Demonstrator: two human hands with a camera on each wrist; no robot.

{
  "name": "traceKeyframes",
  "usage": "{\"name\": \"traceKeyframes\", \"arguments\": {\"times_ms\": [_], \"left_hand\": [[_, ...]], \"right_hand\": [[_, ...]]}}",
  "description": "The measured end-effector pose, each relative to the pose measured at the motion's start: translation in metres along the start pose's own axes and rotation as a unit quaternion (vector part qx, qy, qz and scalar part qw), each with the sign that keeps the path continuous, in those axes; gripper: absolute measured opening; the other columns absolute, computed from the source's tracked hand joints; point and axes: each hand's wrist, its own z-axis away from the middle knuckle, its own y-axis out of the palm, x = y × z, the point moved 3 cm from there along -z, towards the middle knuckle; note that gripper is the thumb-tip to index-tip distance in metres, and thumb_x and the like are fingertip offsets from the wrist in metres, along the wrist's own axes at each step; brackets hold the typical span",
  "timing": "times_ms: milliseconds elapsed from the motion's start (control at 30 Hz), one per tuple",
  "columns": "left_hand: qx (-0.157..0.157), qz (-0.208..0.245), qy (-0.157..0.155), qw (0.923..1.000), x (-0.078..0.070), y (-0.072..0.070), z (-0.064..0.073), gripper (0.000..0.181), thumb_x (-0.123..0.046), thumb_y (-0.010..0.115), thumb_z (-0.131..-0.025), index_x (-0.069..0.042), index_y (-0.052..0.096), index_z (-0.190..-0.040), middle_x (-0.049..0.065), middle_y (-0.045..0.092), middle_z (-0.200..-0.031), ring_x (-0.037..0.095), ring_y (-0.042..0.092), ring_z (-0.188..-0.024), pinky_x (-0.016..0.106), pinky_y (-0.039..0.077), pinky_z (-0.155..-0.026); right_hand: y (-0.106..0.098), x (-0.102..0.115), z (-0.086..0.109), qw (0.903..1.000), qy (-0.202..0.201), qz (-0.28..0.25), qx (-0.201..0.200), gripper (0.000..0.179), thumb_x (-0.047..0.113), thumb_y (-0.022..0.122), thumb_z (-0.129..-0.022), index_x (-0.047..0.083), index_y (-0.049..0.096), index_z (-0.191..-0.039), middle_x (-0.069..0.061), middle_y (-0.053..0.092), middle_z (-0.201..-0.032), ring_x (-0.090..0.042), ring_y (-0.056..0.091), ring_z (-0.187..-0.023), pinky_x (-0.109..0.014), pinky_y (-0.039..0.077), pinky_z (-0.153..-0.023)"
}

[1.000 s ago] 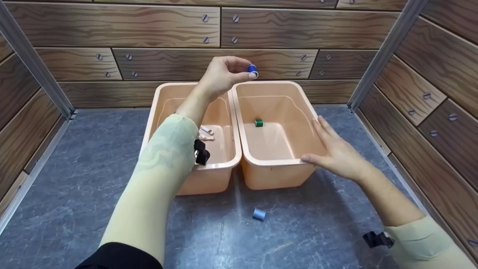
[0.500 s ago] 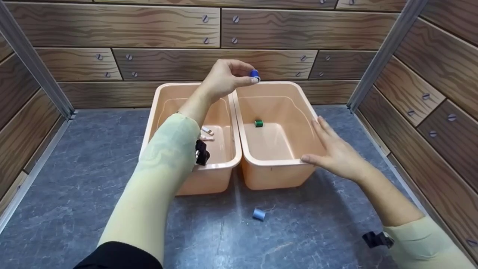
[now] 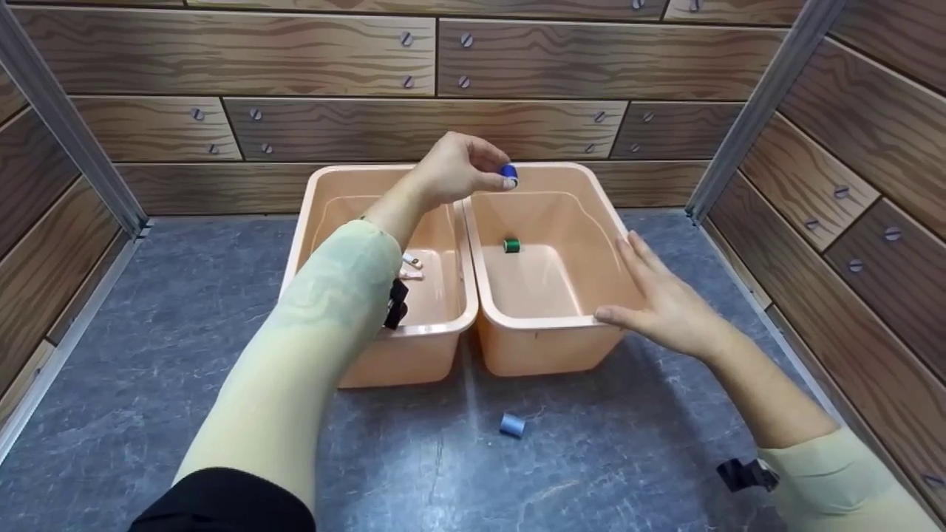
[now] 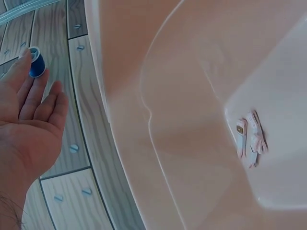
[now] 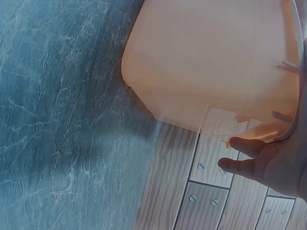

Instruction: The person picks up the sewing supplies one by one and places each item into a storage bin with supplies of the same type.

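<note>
Between thumb and fingertips my left hand pinches a dark blue thread spool, held above the far end of the right peach tub. In the left wrist view the same blue spool shows its pale rim. My right hand rests on the right tub's outer rim, fingers extended along the side and thumb on the front corner. Inside that tub a green thread spool lies on its side near the left wall. A light blue thread spool lies on the grey marbled surface in front.
Left of it, touching, stands a second peach tub, partly hidden behind my left forearm. Several small pinkish-white strap-like pieces lie on its floor. Wood-patterned walls enclose the back and sides.
My left hand has lowered with the dark blue spool and shifted slightly right, over the right tub's far end. My right hand stays on the rim.
</note>
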Motion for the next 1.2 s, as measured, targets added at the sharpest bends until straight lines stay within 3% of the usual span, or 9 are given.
{"name": "traceKeyframes", "arguments": {"times_ms": [233, 633, 867, 1200], "left_hand": [[0.022, -0.042, -0.043, 0.998, 0.005, 0.002, 0.002, 0.034, -0.016, 0.084, -0.094, -0.002, 0.076, -0.124, 0.008, 0.078, -0.112, 0.019, 0.072, -0.105, 0.033, 0.053, -0.103], [0.043, -0.116, -0.088, 0.9885, 0.01, 0.003, 0.006, 0.028, -0.015, 0.085, -0.093, -0.001, 0.078, -0.117, 0.009, 0.079, -0.109, 0.02, 0.071, -0.099, 0.031, 0.055, -0.091], [0.055, -0.136, -0.098, 0.9842, 0.011, 0.005, 0.009, 0.023, -0.015, 0.085, -0.093, -0.003, 0.079, -0.111, 0.008, 0.078, -0.106, 0.018, 0.067, -0.095, 0.03, 0.053, -0.085], [0.052, -0.157, -0.099, 0.9812, 0.008, 0.005, 0.005, 0.032, -0.018, 0.084, -0.094, -0.003, 0.076, -0.121, 0.009, 0.076, -0.116, 0.022, 0.068, -0.104, 0.035, 0.056, -0.094]], "right_hand": [[0.001, 0.0, 0.0, 1.0, 0.004, -0.001, 0.003, 0.111, 0.06, 0.071, -0.095, 0.007, 0.01, -0.171, -0.019, 0.0, -0.177, -0.055, 0.019, -0.155, -0.076, 0.028, -0.115], [0.001, 0.003, 0.002, 1.0, -0.001, -0.002, 0.0, 0.111, 0.059, 0.073, -0.094, 0.006, 0.013, -0.17, -0.022, 0.004, -0.176, -0.055, 0.021, -0.154, -0.075, 0.032, -0.114], [0.002, 0.002, 0.001, 1.0, 0.001, -0.002, 0.001, 0.112, 0.06, 0.073, -0.094, 0.007, 0.012, -0.171, -0.02, 0.002, -0.177, -0.056, 0.022, -0.154, -0.075, 0.032, -0.114], [-0.001, 0.003, 0.002, 1.0, 0.001, 0.001, 0.002, 0.112, 0.061, 0.072, -0.094, 0.008, 0.011, -0.171, -0.02, 0.002, -0.177, -0.056, 0.023, -0.153, -0.076, 0.032, -0.113]]}}
